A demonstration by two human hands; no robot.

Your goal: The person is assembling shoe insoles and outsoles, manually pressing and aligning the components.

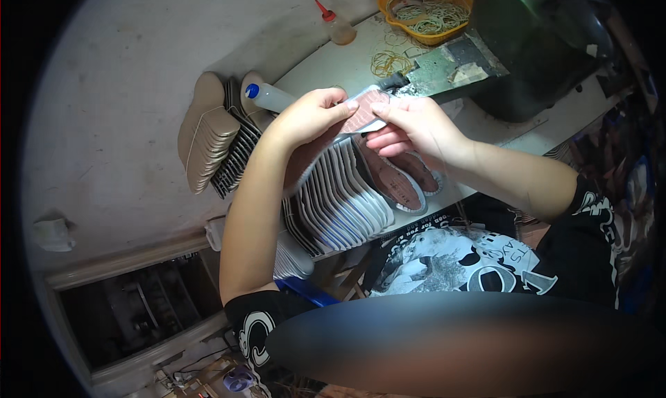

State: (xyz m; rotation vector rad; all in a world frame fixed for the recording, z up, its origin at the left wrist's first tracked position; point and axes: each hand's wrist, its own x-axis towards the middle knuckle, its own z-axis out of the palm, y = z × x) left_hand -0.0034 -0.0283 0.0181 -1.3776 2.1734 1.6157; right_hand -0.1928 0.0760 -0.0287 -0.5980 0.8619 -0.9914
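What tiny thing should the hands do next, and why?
Maybe guide the insole a little nearer the dark green machine: the left hand and right hand both grip it, and its far end seems close to the machine's black tip.

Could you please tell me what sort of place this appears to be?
Probably a shoe-insole workshop: a row of insoles stands packed on the white worktable, a banded beige stack stands nearby, and a yellow basket holds what look like rubber bands.
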